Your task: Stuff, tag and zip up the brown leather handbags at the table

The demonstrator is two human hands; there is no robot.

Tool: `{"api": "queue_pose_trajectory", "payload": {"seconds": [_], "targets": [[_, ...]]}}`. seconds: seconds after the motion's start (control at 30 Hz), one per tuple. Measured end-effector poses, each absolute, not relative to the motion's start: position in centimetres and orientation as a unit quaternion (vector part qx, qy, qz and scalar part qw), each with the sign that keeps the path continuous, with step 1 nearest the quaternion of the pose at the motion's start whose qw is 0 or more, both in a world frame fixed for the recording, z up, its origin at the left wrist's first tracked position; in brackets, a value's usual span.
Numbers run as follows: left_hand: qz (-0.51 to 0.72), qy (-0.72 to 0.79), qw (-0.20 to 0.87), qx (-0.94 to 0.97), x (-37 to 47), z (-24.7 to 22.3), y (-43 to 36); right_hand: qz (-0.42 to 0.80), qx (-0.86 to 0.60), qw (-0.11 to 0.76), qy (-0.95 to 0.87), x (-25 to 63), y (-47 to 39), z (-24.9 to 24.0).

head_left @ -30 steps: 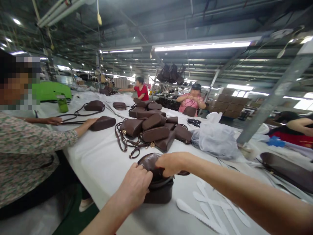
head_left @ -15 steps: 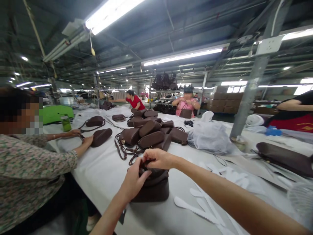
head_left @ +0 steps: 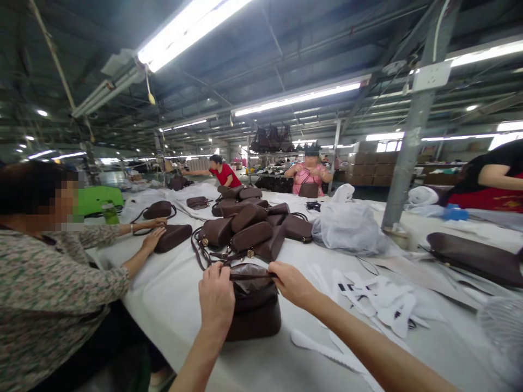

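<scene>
Marks in a yellowish colour on a red apron (head_left: 486, 200) at the far right are too small to read. Two round gold tags (head_left: 250, 253) hang on bags in the pile (head_left: 249, 215) ahead, and any lettering on them is too small to tell.

The left hand (head_left: 216, 296) is closed over the left end of the rim of a brown bag (head_left: 256, 321), its fingers bent over the edge. The right hand (head_left: 292, 283) pinches the right end of the same rim between thumb and fingers. The rim runs nearly straight between the two hands, and a shiny greyish lining shows by it. This bag stands upright on the white table (head_left: 159, 294), on the near side of the pile. White strips (head_left: 314, 345) lie to its right, with a cloudy plastic bag (head_left: 347, 228) farther back. On the left, a co-worker in a flowered shirt (head_left: 61, 283) has both hands at another bag (head_left: 175, 238), near a green bottle (head_left: 109, 212)
</scene>
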State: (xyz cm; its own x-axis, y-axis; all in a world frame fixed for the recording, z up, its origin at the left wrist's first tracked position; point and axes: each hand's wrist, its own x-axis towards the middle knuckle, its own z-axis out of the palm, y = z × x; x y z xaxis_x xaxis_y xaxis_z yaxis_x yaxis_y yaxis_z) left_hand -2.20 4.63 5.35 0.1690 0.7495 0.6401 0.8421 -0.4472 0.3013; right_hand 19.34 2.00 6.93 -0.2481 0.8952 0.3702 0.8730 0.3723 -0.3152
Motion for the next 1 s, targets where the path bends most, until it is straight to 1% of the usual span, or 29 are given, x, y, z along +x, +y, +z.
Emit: {"api": "queue_pose_trajectory", "payload": {"seconds": [0.03, 0.1, 0.23, 0.33, 0.37, 0.43, 0.53, 0.63, 0.73, 0.83, 0.9, 1.0], "targets": [[-0.358, -0.543, 0.063, -0.757, -2.2, 5.4, 4.6, 0.025, -0.56, 0.257, -0.787, 19.4, 1.8, 6.5], [-0.335, -0.558, 0.028, -0.759, -2.3, 5.5, 4.6, 0.04, -0.553, 0.279, -0.784, 19.2, 1.4, 6.0], [-0.358, -0.539, -0.044, -0.761, -3.1, 6.2, 5.1, 0.091, -0.528, 0.343, -0.771, 18.3, 1.0, 5.7], [-0.369, -0.508, -0.045, -0.777, -3.7, 6.9, 5.3, 0.13, -0.527, 0.379, -0.75, 18.1, 0.7, 5.6], [-0.374, -0.498, -0.024, -0.782, -3.7, 7.0, 5.1, 0.152, -0.527, 0.395, -0.737, 18.1, 0.6, 5.6], [-0.393, -0.475, 0.053, -0.786, -3.4, 7.0, 4.2, 0.219, -0.525, 0.429, -0.702, 18.4, 0.3, 5.5], [-0.417, -0.376, 0.174, -0.809, -1.9, 6.5, 1.6, 0.348, -0.513, 0.478, -0.622, 19.0, -0.1, 5.3], [-0.383, -0.25, 0.206, -0.865, 0.3, 5.9, -1.2, 0.419, -0.489, 0.534, -0.548, 19.2, -0.4, 5.1], [-0.394, -0.204, 0.199, -0.874, 2.1, 5.4, -3.2, 0.445, -0.488, 0.568, -0.49, 19.1, -0.4, 5.1], [-0.384, -0.172, 0.194, -0.886, 3.1, 4.8, -3.9, 0.452, -0.507, 0.556, -0.479, 18.8, -0.2, 5.4], [-0.362, -0.204, 0.236, -0.879, 3.3, 4.2, -3.5, 0.429, -0.501, 0.551, -0.511, 18.5, 0.0, 5.9], [-0.327, -0.302, 0.308, -0.841, 3.0, 3.4, -1.9, 0.365, -0.484, 0.539, -0.584, 18.0, -0.1, 6.8]]}}
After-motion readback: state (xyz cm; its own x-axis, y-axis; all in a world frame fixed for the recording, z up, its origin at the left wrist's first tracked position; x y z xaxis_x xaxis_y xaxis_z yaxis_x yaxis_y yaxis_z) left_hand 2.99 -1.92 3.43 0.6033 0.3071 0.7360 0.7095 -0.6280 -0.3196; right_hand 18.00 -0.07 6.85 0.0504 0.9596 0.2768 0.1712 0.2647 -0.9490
